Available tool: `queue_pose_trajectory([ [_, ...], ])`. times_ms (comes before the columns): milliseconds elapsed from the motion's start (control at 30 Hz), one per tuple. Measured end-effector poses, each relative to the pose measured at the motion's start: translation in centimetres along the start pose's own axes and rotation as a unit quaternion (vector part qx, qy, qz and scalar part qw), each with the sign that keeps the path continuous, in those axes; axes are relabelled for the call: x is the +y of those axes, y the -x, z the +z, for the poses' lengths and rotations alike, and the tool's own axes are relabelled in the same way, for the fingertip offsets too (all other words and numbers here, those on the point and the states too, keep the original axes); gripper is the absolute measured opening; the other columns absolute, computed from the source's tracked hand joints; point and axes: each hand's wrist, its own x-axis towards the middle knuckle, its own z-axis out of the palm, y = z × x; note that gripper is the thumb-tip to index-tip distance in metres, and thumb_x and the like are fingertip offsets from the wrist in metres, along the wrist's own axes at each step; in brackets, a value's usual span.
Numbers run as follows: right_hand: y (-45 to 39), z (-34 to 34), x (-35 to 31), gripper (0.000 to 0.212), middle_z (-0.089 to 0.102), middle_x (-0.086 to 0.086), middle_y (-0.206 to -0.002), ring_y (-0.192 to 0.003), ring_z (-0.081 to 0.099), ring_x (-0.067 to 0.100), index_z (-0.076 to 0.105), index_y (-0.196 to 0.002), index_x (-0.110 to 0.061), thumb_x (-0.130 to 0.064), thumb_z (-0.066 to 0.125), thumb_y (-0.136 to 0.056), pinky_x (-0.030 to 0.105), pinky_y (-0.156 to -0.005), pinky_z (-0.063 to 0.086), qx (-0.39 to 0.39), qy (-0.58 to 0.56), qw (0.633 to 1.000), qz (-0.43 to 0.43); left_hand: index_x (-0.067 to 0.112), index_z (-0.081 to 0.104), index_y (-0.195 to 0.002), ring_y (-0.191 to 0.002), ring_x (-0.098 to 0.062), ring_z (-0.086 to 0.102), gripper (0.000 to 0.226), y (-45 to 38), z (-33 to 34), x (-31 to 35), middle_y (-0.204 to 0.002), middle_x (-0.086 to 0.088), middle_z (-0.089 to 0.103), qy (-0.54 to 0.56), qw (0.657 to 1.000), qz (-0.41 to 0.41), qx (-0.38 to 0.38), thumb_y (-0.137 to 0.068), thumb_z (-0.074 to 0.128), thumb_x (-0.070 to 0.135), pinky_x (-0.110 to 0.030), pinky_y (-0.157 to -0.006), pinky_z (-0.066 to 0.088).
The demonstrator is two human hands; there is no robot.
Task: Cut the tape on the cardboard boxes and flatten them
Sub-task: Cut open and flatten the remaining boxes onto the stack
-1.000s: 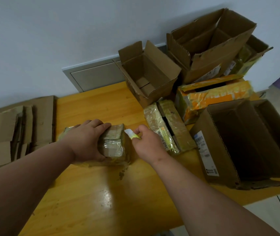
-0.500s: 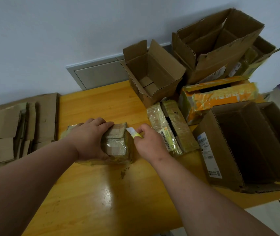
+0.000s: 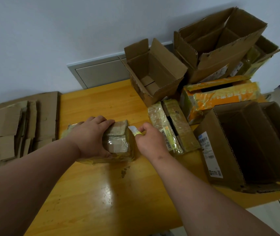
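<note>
A small taped cardboard box [image 3: 118, 142] lies on the yellow wooden table [image 3: 101, 193] at the centre. My left hand [image 3: 91, 137] lies over its top, fingers curled over the far edge and thumb on the near side, gripping it. Just to the box's right, my right hand [image 3: 150, 142] grips a small cutter with a yellow handle [image 3: 133, 130]. Its pale blade points left and touches the box's upper right edge.
Flattened cardboard [image 3: 16, 126] is stacked at the table's left end. Right of my hands lie a tape-wrapped flat box [image 3: 171, 126], an orange-taped box [image 3: 221, 97], a large open box [image 3: 248, 143] and open boxes [image 3: 154, 74] by the wall.
Both hands and the small box stay as they were, the blade at the box's upper right edge. Only my head has shifted, sliding the scene slightly right in view.
</note>
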Motion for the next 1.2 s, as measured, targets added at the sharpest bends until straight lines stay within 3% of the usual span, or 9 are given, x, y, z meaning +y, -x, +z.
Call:
queue_pose_trajectory([
  [300,0.1,0.2,0.1,0.015,0.055,-0.006,-0.068,-0.052,0.050,0.012,0.049,-0.092,-0.036,-0.022,0.053,-0.088,0.022,-0.047,0.029,0.017,0.009,1.000,-0.018,0.033,0.020,-0.153,-0.128,-0.018,0.037,0.120,0.0,0.1,-0.1,-0.142,0.008,0.037,0.001,1.000,0.004,0.003,-0.055,0.076,0.075,-0.043,-0.105,0.041],
  [600,0.0,0.2,0.2,0.016,0.057,-0.004,-0.069,-0.056,0.052,0.015,0.051,-0.094,-0.034,-0.020,0.051,-0.087,0.025,-0.050,0.036,0.034,-0.013,0.999,-0.013,0.033,0.021,-0.154,-0.127,-0.019,0.037,0.121,0.0,0.1,-0.1,-0.142,0.008,0.037,0.005,1.000,0.001,0.003,-0.054,0.077,0.073,-0.044,-0.104,0.041],
  [1000,-0.9,0.0,-0.5,0.012,0.054,-0.004,-0.071,-0.059,0.050,0.016,0.050,-0.093,-0.032,-0.023,0.052,-0.085,0.025,-0.051,0.031,-0.005,0.021,1.000,-0.019,0.033,0.018,-0.154,-0.127,-0.019,0.037,0.122,-0.1,0.1,0.0,-0.142,0.007,0.036,-0.012,1.000,0.001,-0.005,-0.055,0.076,0.075,-0.046,-0.105,0.041],
  [1200,-0.9,-0.3,0.3,0.010,0.049,-0.007,-0.062,-0.056,0.047,0.016,0.051,-0.091,-0.033,-0.026,0.053,-0.085,0.026,-0.050,0.029,-0.010,0.058,0.995,-0.079,0.033,0.015,-0.156,-0.130,-0.018,0.034,0.123,0.0,0.1,-0.2,-0.146,0.008,0.033,-0.012,1.000,0.005,-0.011,-0.057,0.077,0.073,-0.044,-0.109,0.038],
])
